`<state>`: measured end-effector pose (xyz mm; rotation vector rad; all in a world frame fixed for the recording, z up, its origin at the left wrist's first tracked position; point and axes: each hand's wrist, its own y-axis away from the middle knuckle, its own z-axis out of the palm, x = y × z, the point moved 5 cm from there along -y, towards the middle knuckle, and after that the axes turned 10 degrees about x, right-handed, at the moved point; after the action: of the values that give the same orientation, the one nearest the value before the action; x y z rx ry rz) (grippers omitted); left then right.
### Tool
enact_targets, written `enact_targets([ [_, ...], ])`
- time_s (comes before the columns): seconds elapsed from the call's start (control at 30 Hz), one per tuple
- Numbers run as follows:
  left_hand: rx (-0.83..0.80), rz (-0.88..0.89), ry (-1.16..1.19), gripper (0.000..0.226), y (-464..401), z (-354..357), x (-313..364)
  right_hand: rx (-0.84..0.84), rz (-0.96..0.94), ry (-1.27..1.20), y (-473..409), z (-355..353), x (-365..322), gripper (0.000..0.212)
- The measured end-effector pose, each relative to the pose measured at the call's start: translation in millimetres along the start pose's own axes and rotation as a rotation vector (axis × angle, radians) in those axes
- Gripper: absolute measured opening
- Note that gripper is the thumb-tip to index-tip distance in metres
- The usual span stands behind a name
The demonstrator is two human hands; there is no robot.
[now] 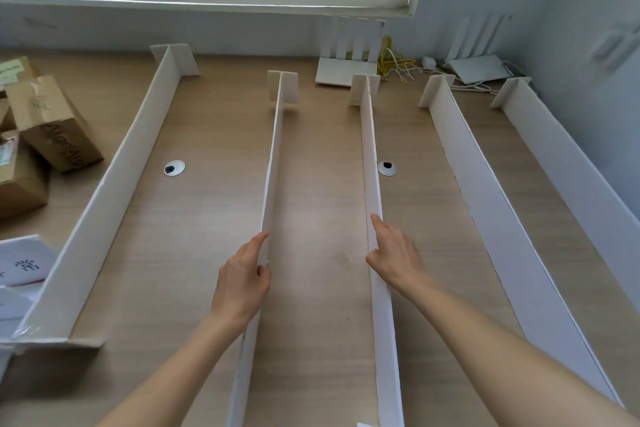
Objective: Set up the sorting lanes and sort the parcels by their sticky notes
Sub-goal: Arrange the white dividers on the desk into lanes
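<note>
Several long white foam-board dividers stand upright on the wooden desk (207,218), running away from me and forming lanes. My left hand (242,277) holds the top edge of the second divider (273,163), thumb on one side, fingers on the other. My right hand (393,255) holds the top edge of the third divider (370,156) the same way. The leftmost divider (114,191) and two dividers on the right (478,184) (568,170) stand untouched. Brown cardboard parcels (52,121) lie piled at the far left, outside the lanes.
White papers with printed characters (24,263) lie at the left edge. Two white routers (346,69) (478,68) and a tangle of cables (398,66) sit at the back by the wall. Two round cable grommets (174,168) (387,168) are set into the desk.
</note>
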<state>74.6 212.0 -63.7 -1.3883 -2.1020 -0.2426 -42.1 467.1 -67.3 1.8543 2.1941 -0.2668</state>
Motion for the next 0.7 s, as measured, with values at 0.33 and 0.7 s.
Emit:
enact_targets([
  [0.33, 0.017, 0.009, 0.0, 0.066, -18, 14, 1, -0.002, 0.017, -0.009, -24, 8, 2, 0.077],
  [0.7, 0.027, -0.012, -0.005, 0.065, -16, 15, 5, 0.002, -0.021, -0.025, -26, 7, 4, 0.075],
])
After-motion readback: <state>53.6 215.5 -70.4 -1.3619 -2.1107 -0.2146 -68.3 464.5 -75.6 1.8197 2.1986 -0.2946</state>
